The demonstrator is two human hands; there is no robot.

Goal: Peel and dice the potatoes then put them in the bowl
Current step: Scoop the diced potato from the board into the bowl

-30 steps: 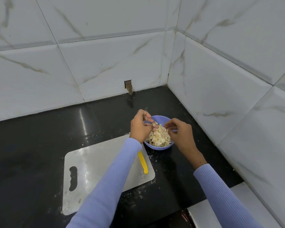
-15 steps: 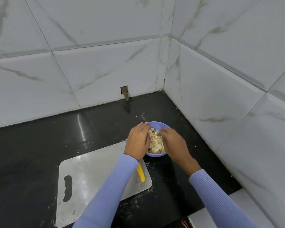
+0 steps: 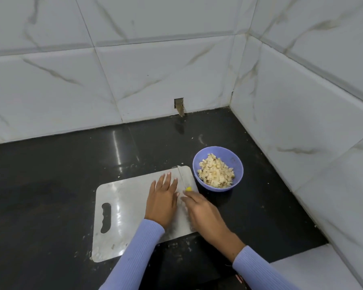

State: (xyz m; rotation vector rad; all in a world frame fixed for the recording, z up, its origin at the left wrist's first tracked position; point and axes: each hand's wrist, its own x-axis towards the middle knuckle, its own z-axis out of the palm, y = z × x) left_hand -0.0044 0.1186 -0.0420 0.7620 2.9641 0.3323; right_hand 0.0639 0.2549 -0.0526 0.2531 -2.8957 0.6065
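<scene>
Both hands had left the round lilac plastic bowl point(image 3: 236, 158) of diced potato point(image 3: 215, 173); the left hand point(image 3: 163, 196) lay flat, fingers straight, on the white plastic cutting board point(image 3: 122, 208), while the right hand point(image 3: 201, 214) covered the yellow-handled knife point(image 3: 183, 176), grip unclear. Best lift it blade-down.

you will find no text, label, brand, number or sign that can be read anywhere here, not on the bowl point(image 3: 231, 158), the cutting board point(image 3: 124, 197) or the wall tiles point(image 3: 155, 76).
</scene>
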